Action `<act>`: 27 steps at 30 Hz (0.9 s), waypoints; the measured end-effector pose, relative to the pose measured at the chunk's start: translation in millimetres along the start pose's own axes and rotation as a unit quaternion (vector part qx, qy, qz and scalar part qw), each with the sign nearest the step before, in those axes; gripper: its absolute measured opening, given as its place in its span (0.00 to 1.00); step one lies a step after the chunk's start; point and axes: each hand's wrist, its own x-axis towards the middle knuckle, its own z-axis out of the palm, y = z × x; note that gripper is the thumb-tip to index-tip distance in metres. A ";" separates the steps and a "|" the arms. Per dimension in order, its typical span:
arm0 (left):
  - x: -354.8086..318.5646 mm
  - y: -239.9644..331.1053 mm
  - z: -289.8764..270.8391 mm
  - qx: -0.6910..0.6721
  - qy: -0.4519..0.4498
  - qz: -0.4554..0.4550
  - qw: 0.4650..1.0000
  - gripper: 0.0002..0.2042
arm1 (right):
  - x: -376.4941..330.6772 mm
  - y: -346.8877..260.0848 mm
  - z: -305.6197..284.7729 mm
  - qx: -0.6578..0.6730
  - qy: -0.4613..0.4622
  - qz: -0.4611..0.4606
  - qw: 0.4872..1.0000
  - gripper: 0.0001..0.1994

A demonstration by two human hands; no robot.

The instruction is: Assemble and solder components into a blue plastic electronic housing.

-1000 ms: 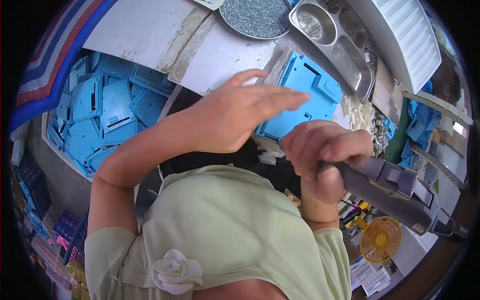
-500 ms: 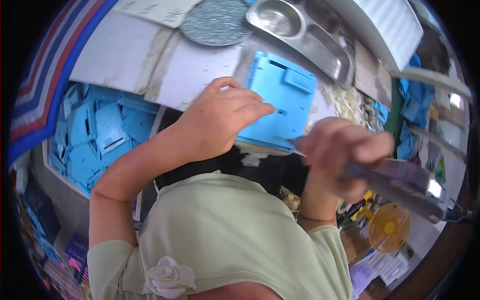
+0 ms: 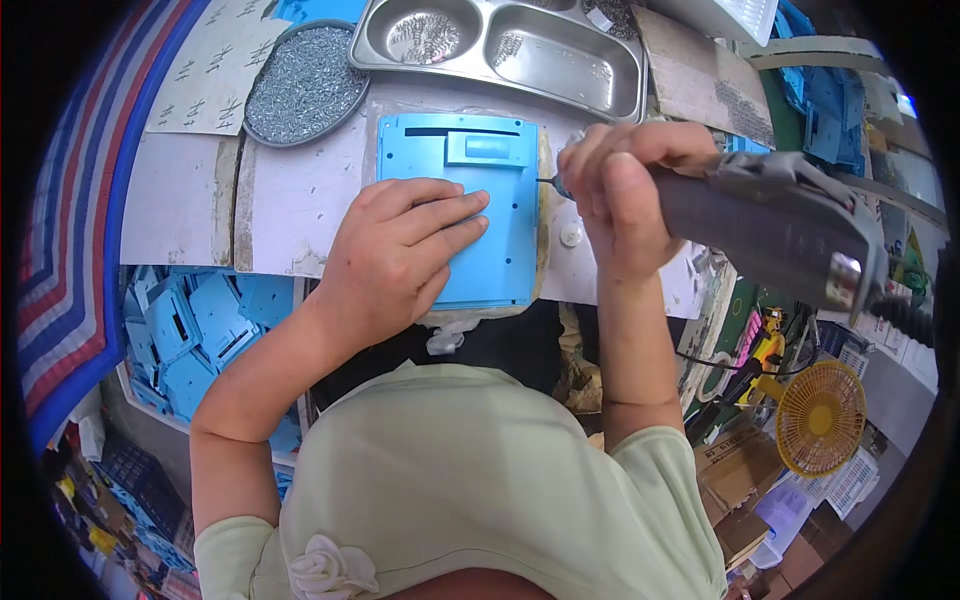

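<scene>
A flat light-blue plastic panel lies on the table in front of me, with a long dark slot and a raised block near its far edge. My left hand rests on the panel's left part, palm down, its fingers stretched out. My right hand grips a dark electric screwdriver that lies almost level, its body reaching away to the right. The thin bit points left and meets the panel's right edge in this view; whether it touches a screw there I cannot tell.
A round grey dish of small screws and a steel compartment tray with small metal parts stand beyond the panel. A bin of blue plastic parts is at lower left. A yellow fan stands at right.
The screwdriver bit has gone from the panel's near right corner to farther up its right edge. My left hand now lies flatter on the panel. The whole view has turned.
</scene>
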 end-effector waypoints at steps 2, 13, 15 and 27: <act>-0.9 0.6 -0.2 0.000 -0.002 0.000 1.000 0.22 | -5.2 0.8 0.1 -0.005 -0.001 0.015 1.000 0.07; 1.4 -9.2 1.0 -0.086 0.005 -0.012 0.996 0.19 | -36.3 -49.8 11.8 0.088 0.032 0.110 0.989 0.13; 19.4 -15.9 -7.7 0.007 0.101 -0.037 0.994 0.17 | -21.5 -59.2 14.2 0.080 0.014 0.070 0.994 0.11; -193.6 -17.6 -96.5 -0.148 0.385 -0.404 0.817 0.18 | 39.3 -80.5 -18.9 0.204 -0.064 0.021 0.977 0.09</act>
